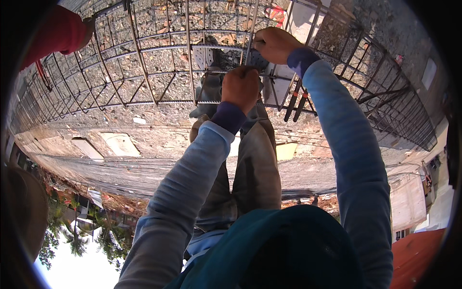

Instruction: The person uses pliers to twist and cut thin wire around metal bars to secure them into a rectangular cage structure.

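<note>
A long rebar cage of rusty stirrups and lengthwise bars lies across the ground before me. My left hand is closed in a fist at its near side, around the lower end of a stirrup; the fingertips are hidden. Farther up and to the right, my right hand has its fingers curled in against that same stirrup. Any thin wire between the fingers is too small to make out. Pincers with dark and orange handles hang from the cage below my right wrist.
At the upper left, another person's red sleeve and hand reach to the cage. My boots stand among the bars on rubble-strewn ground. Long thin rods lie behind my legs. Red-and-white scrap lies beyond the cage.
</note>
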{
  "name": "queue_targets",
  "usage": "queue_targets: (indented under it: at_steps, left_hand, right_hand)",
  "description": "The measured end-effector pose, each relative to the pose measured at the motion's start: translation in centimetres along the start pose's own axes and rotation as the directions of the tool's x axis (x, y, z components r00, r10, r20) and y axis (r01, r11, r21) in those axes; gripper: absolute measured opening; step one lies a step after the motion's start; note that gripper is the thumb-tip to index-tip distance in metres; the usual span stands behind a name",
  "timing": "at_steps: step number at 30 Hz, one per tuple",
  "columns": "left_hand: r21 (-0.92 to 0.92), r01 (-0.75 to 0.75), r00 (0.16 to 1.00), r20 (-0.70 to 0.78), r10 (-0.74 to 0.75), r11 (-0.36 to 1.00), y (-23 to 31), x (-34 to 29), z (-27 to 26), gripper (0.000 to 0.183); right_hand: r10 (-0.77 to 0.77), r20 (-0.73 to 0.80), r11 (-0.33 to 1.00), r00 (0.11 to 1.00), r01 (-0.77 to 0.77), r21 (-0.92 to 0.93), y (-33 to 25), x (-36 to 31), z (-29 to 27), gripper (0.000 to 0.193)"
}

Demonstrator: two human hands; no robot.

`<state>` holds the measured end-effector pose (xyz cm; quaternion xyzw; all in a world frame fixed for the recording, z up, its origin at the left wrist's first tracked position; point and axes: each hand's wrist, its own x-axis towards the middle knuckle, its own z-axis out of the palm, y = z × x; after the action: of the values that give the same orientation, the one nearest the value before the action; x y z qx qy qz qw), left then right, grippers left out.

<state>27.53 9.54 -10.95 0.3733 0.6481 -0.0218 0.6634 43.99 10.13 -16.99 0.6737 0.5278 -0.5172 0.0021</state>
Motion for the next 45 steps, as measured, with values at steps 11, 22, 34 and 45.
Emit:
queue_targets:
  at_steps: [11, 22, 34, 45]
  left_hand:
    - [0.744, -0.604, 0.778, 0.473, 0.414, 0.286, 7.2, 5.3, -4.8, 0.019]
    - [0.561, -0.741, 0.666, 0.551, 0.502, 0.368, 4.1, 12.2, -3.9, 0.023]
    - [0.613, -0.432, 0.654, 0.718, -0.238, 0.662, 4.9, 14.6, -3.3, 0.017]
    - [0.325, -0.715, 0.692, 0.459, 0.557, 0.62, 4.8, 10.2, -5.2, 0.024]
  right_hand:
    - [-0.152, -0.025, 0.969, 0.988, 0.144, -0.202, 1.2, 0.8, -0.7, 0.021]
    - [0.246, -0.461, 0.948, 0.852, -0.114, 0.296, -3.8, -4.4, 3.5, 0.018]
    - [0.262, -0.635, 0.962, 0.727, -0.141, 0.235, -6.5, -4.5, 5.8, 0.031]
    - [0.559, -0.655, 0.795, 0.508, -0.105, 0.597, -8.5, -4.2, 7.9, 0.016]
